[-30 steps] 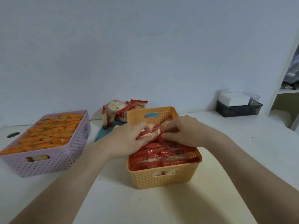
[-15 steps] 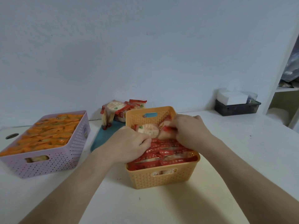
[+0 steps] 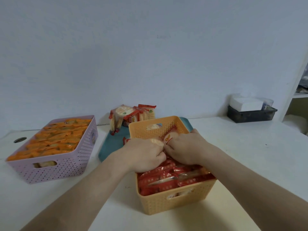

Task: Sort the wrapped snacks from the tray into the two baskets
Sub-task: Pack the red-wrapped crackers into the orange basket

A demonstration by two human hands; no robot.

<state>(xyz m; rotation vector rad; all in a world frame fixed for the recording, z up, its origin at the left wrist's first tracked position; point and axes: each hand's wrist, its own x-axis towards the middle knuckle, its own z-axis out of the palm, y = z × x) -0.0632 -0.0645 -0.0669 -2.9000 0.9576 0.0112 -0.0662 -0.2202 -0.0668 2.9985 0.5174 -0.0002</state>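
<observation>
Bare left hand (image 3: pixel 143 154), bare right hand (image 3: pixel 186 147), uncovered forearms (image 3: pixel 93 185) (upper arms unseen)

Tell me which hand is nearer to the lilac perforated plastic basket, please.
Left. Both hands grip red-wrapped snacks in the orange plastic basket, right of the lilac perforated plastic basket; the left hand sits on the lilac side, the right hand beyond it.

Orange basket (image 3: pixel 175 199) near half crammed to the rim with red packets (image 3: pixel 166 179); open table (image 3: pixel 250 147) strip between it and purple basket (image 3: pixel 66 165); tray (image 3: pixel 110 145) near end bare; packet stack (image 3: pixel 131 114) behind orange basket's far wall; right side open up to dark bin (image 3: pixel 250 115)
</observation>
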